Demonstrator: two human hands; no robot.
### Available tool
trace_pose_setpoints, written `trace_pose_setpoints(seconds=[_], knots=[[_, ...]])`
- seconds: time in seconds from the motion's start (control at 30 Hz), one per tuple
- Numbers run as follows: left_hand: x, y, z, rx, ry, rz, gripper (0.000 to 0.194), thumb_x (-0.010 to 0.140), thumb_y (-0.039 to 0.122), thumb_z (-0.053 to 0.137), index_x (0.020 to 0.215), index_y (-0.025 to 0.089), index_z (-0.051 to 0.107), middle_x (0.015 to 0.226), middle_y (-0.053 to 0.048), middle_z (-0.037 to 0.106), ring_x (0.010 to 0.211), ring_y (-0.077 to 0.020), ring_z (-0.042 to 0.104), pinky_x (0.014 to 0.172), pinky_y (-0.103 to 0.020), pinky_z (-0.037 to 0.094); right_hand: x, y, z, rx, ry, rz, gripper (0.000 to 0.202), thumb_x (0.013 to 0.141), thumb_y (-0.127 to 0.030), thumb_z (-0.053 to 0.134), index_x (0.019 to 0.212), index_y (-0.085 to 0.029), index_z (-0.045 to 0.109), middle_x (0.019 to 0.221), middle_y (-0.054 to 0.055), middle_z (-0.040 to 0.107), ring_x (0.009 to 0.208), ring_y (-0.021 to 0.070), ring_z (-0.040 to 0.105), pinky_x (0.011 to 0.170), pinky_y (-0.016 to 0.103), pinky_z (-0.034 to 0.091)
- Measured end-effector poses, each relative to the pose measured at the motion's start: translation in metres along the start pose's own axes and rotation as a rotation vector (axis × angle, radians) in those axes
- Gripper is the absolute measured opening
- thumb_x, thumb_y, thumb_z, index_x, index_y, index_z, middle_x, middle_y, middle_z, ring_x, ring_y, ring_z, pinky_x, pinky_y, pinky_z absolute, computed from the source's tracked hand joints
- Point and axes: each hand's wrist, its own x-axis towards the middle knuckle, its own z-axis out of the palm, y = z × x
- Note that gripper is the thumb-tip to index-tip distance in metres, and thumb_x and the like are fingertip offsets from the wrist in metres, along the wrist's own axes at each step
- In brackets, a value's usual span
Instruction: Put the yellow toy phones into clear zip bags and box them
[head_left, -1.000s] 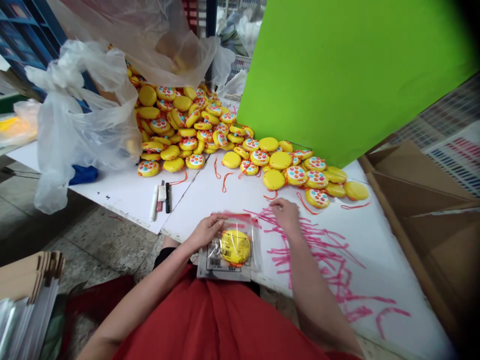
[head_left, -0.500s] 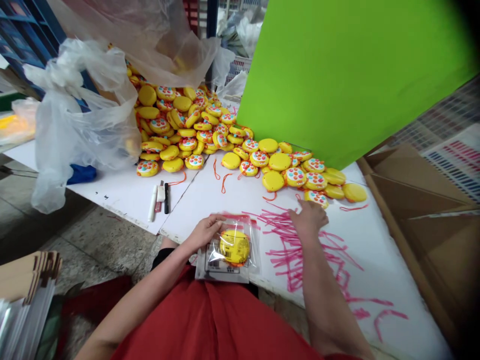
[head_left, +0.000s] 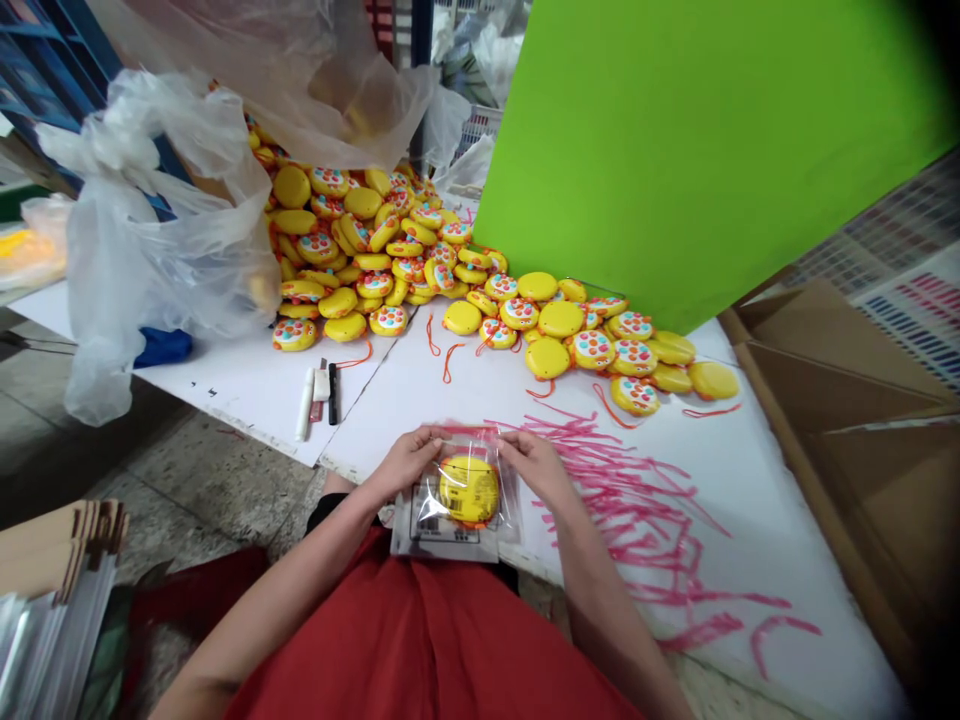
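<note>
A clear plastic bag (head_left: 427, 535) lies at the table's front edge, against the red clothing. Inside it shows a round yellow toy (head_left: 469, 488). My left hand (head_left: 411, 458) pinches the bag's top left corner. At its top right corner, my right hand (head_left: 534, 462) has thumb and fingers closed on the bag. Behind both hands, a heap of yellow toys (head_left: 371, 262) with coloured dots and orange cords spreads over the white table (head_left: 390, 400). The nearest loose toy (head_left: 634, 394) lies beyond my right hand.
A white pen (head_left: 304, 405) and a black pen (head_left: 334, 394) lie at the left. Beyond stands a green panel (head_left: 675, 150). Translucent plastic (head_left: 180, 240) hangs at the left. An open cardboard box (head_left: 862, 450) stands at the right, flat cartons (head_left: 52, 545) at the lower left.
My right hand has come back from the near edge of the heap to the bag's top right corner and taken hold there. My left hand keeps its grip.
</note>
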Motion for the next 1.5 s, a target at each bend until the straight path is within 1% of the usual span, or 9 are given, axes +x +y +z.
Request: trace_pose_setpoints(seconds=[0.37,0.63,0.77,1.0,1.13,1.27,1.33,1.4,1.5], knots=[[0.0,0.006,-0.004,-0.255,-0.079,-0.102,0.049,0.072,0.038,0.069,0.113,0.013,0.059,0.097,-0.009,0.067,0.082,-0.0173,0.062,0.077,-0.032,0.047,-0.009,-0.005,-0.012,0.312,0.057,0.067,0.028,0.068,-0.035,0.067,0.09,-0.018,0.063,0.075,0.002,0.066,0.068,0.0147,0.058,0.064,0.026,0.043],[0.0,0.014,-0.004,-0.19,-0.006,-0.107,0.01,0.065,0.016,0.055,0.07,0.012,0.062,0.067,-0.003,0.06,0.066,-0.0127,0.057,0.066,-0.025,0.047,-0.013,0.004,-0.018,0.211,0.046,0.051,0.019,0.071,-0.034,0.061,0.079,-0.018,0.066,0.076,0.003,0.065,0.073,0.0171,0.057,0.069,0.029,0.044],[0.0,0.013,-0.007,-0.222,-0.047,-0.066,0.011,0.065,0.023,0.054,0.067,0.013,0.058,0.064,-0.001,0.055,0.06,-0.0105,0.051,0.06,-0.023,0.045,-0.01,0.0,-0.013,0.299,0.067,0.137,0.034,0.078,-0.049,0.053,0.09,-0.019,0.064,0.071,0.002,0.062,0.059,0.014,0.053,0.052,0.025,0.04],[0.0,0.01,-0.002,-0.049,0.02,-0.03,0.035,0.073,0.039,0.056,0.05,0.017,0.04,0.053,0.002,0.046,0.056,-0.0098,0.046,0.057,-0.022,0.041,-0.016,-0.016,-0.012,0.187,-0.054,0.071,0.033,0.074,-0.051,0.061,0.072,-0.018,0.059,0.057,-0.002,0.057,0.048,0.01,0.047,0.043,0.021,0.036],[-0.001,0.006,0.002,0.017,0.047,-0.089,0.034,0.073,0.044,0.058,0.059,0.015,0.048,0.075,-0.005,0.062,0.07,-0.0138,0.057,0.063,-0.024,0.046,-0.028,-0.021,-0.052,0.204,0.25,0.07,0.033,0.073,-0.049,0.064,0.077,-0.017,0.061,0.06,0.002,0.062,0.05,0.0131,0.055,0.047,0.025,0.046],[-0.003,0.0,0.006,0.295,0.069,0.022,0.025,0.077,0.039,0.056,0.075,0.015,0.059,0.074,-0.004,0.064,0.065,-0.0139,0.057,0.06,-0.024,0.044,-0.04,-0.028,-0.105,0.125,1.146,-0.163,0.023,0.077,-0.041,0.06,0.085,-0.019,0.06,0.083,0.008,0.067,0.062,0.0196,0.064,0.06,0.039,0.054],[-0.004,-0.001,0.01,0.458,0.061,0.116,0.02,0.078,0.033,0.054,0.082,0.016,0.063,0.075,-0.004,0.064,0.068,-0.0148,0.057,0.063,-0.025,0.045,-0.045,-0.034,-0.119,0.092,1.447,-0.344,0.023,0.082,-0.037,0.054,0.099,-0.023,0.057,0.105,0.013,0.064,0.08,0.0241,0.067,0.071,0.044,0.054],[-0.008,0.002,0.015,0.617,0.035,0.199,0.02,0.079,0.027,0.053,0.092,0.017,0.065,0.083,-0.006,0.066,0.075,-0.0174,0.059,0.07,-0.027,0.046,-0.047,-0.039,-0.117,0.012,1.453,-0.385,0.028,0.085,-0.036,0.047,0.11,-0.025,0.053,0.117,0.014,0.059,0.092,0.026,0.065,0.078,0.047,0.053],[-0.02,0.011,0.022,0.815,-0.087,0.341,0.032,0.08,0.029,0.056,0.11,0.019,0.061,0.108,-0.01,0.064,0.1,-0.0234,0.057,0.088,-0.035,0.043,-0.041,-0.037,-0.09,-0.215,0.996,-0.23,0.029,0.087,-0.035,0.043,0.106,-0.021,0.058,0.107,0.01,0.064,0.093,0.0253,0.063,0.082,0.045,0.05]])
